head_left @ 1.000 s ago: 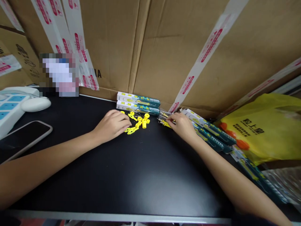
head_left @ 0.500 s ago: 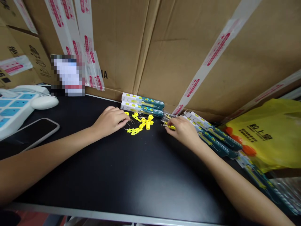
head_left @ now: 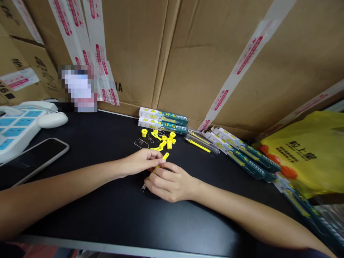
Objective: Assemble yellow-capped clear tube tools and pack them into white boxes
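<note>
In front of the pile, my left hand point(head_left: 143, 160) and my right hand point(head_left: 172, 181) meet, both closed around a slim yellow plastic rod point(head_left: 166, 156). Its holed flat end sticks up past my left thumb. A thin metal coil spring with a ring point(head_left: 143, 189) pokes out below my right fingers; the rod's middle is hidden by them. Behind the hands lie small yellow plastic caps point(head_left: 169, 144), a separate yellow cap point(head_left: 144, 133), flat yellow pieces partly covered by my left hand, and bent wire hooks point(head_left: 141, 143).
Clear plastic tubes point(head_left: 204, 142) with yellow rods lie right of the pile. Printed boxes point(head_left: 162, 125) stand along the cardboard wall point(head_left: 215, 53), more point(head_left: 242, 157) at right beside a yellow bag point(head_left: 309, 154). A phone point(head_left: 37, 161) and power strip point(head_left: 21, 123) are at left.
My right hand has come left and nearer from the clear tubes, bringing a yellow rod. My left hand has left the hooks and moved nearer and right to meet it.
</note>
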Tool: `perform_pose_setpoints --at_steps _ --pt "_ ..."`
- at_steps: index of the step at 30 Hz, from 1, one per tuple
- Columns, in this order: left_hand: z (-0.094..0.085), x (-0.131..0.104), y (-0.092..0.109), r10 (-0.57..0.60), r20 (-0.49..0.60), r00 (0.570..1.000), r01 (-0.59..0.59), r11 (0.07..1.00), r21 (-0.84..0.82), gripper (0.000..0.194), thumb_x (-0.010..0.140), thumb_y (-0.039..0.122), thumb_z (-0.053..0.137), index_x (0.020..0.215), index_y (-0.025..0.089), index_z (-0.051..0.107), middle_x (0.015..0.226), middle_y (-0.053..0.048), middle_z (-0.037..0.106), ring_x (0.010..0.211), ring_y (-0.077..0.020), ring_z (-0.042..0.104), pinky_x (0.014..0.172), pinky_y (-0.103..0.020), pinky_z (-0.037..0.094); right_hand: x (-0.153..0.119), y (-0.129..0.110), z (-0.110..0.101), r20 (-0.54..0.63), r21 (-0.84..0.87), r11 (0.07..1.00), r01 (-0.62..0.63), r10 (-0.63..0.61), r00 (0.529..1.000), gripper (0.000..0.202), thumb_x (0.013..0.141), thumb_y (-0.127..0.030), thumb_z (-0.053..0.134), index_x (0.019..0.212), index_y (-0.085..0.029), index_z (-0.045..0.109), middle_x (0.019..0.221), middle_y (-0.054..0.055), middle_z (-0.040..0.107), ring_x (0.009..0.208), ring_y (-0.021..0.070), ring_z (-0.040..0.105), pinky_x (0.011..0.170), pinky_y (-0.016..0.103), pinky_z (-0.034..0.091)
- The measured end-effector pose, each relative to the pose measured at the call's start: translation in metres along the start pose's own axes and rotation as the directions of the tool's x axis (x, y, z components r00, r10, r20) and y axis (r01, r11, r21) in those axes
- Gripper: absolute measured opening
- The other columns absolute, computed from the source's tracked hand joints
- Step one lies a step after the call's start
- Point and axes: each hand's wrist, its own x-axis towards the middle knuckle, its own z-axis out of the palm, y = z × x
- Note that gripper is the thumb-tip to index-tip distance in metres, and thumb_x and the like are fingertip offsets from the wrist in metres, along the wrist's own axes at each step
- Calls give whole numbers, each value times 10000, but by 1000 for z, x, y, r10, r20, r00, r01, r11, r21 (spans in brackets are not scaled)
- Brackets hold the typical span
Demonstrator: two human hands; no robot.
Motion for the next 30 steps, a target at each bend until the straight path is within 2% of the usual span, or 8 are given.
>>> perform_pose_setpoints --at_steps 3,5,8,10,12,14,21,30 --pt "-8 -3 -1 -8 -140 990 1 999 -47 286 836 450 573 865 165 589 659 32 531 562 -93 513 531 -226 426 -4 8 4 13 97 989 -113 113 994 206 936 -255 505 996 -317 692 910 -55 718 833 131 617 847 307 488" --pt "-16 -8 -2 64 -263 963 -53 997 46 282 883 435 494 949 172 572 615 50 486 466 -80 448 454 -216 378 -9 20 10 62 158 941 -300 294 954 192 929 -307 513 1027 -268 674 902 5 709 822 167 610 774 334 475" --pt "-31 -17 -4 242 -407 881 -51 903 427 267 915 401 463 931 171 599 708 7 569 606 -113 527 552 -236 412 -17 46 23 183 169 777 -606 580 794 157 903 -254 529 979 -197 654 963 80 673 899 227 571 744 352 439" --pt "-38 -22 -5 320 -404 857 -10 794 607 272 935 393 436 932 181 607 800 -14 632 724 -145 585 663 -267 440 -18 65 34 253 188 673 -715 670 698 107 889 -217 536 897 -197 641 930 79 657 898 232 551 766 351 425" --pt "-42 -24 -7 379 -362 852 6 684 729 273 946 384 417 935 189 608 865 -24 661 782 -165 609 715 -282 441 -13 80 44 306 193 616 -764 702 643 98 873 -186 545 817 -199 623 875 65 652 853 226 542 770 345 416" --pt "-43 -24 -11 423 -319 848 2 598 801 270 953 369 404 958 193 609 909 -32 674 804 -173 626 728 -282 443 -5 89 53 349 189 608 -771 693 631 97 861 -176 559 789 -194 621 845 59 653 836 224 539 773 341 409" --pt "-41 -25 -21 464 -201 863 20 366 930 283 964 343 380 1056 216 616 982 -28 700 813 -173 667 667 -260 451 12 98 56 379 80 717 -692 621 687 72 848 -185 586 842 -190 658 859 72 658 845 233 532 745 336 383" --pt "-38 -26 -22 454 -91 886 -12 219 976 249 948 287 393 984 208 626 855 -15 675 724 -158 651 573 -249 396 -6 113 44 482 33 677 -735 634 605 95 819 -139 607 821 -186 690 816 63 685 815 222 582 718 328 429"
